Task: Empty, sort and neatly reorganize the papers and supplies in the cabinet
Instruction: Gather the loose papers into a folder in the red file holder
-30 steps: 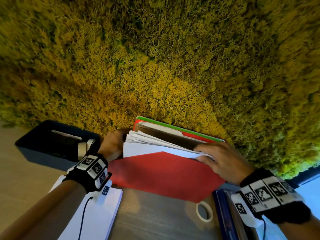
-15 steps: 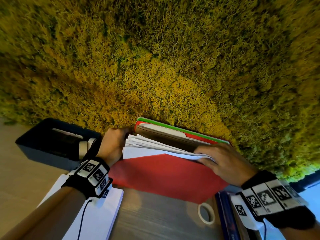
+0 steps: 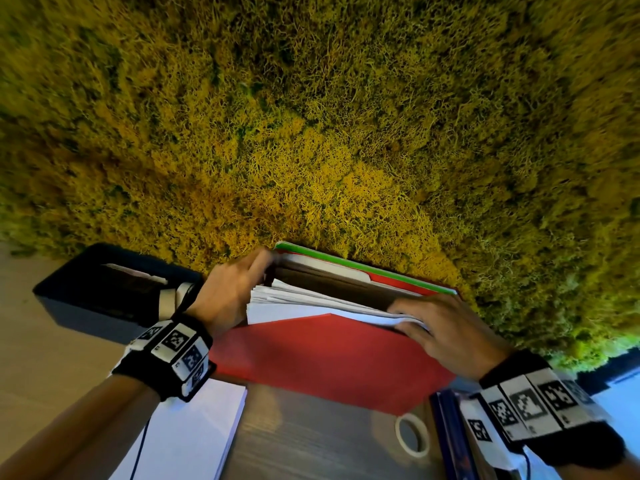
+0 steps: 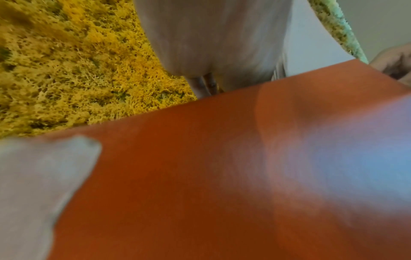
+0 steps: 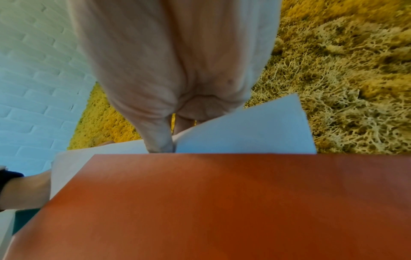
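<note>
Several folders stand on edge against the moss wall: a green folder (image 3: 363, 266) at the back, a brown one (image 3: 329, 285), loose white papers (image 3: 294, 303) and a red folder (image 3: 329, 355) in front. My left hand (image 3: 232, 292) holds the bundle's left edge, its fingers reaching up to the back folders' corner. My right hand (image 3: 446, 327) grips the right end of the white papers, fingers over their top edge. In the right wrist view its thumb sits between the white papers (image 5: 255, 130), above the red folder (image 5: 222, 202). The left wrist view is filled by the red folder (image 4: 200, 176).
A black box (image 3: 104, 289) with a pale roll (image 3: 169, 299) inside sits to the left. A stack of white sheets (image 3: 194, 431) lies under my left forearm. A tape ring (image 3: 412, 434) and a blue binder (image 3: 446, 441) lie on the wooden top (image 3: 304, 438).
My left hand's fingers have stretched up and back to the corner of the green and red folders. My right hand stays on the papers' right end.
</note>
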